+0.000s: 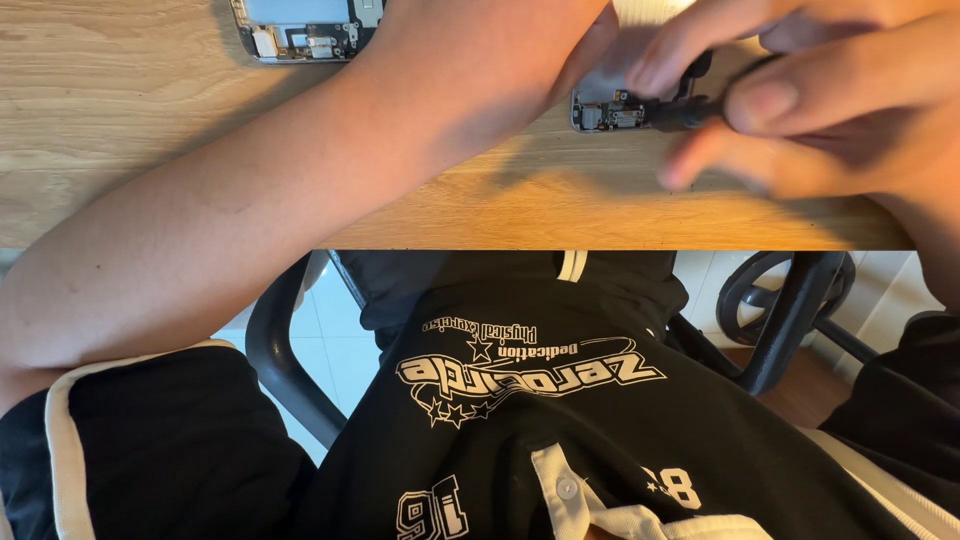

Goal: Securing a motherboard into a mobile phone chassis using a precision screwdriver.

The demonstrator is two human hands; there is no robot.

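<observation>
An opened phone body [610, 108] with exposed parts lies on the wooden table [120, 120] at the upper right. My left hand [560, 45] reaches across from the left and rests on the phone's left side, its fingers mostly out of sight at the top edge. My right hand [800, 95] is blurred and pinches a thin black tool [690, 112] whose tip sits on the phone's lower end.
A second opened phone [305, 28] lies at the table's top edge, left of my forearm. Below the table edge are my black shirt with white print [520, 400], black chair arms [275, 360] and a chair wheel [760, 290] on a pale tiled floor.
</observation>
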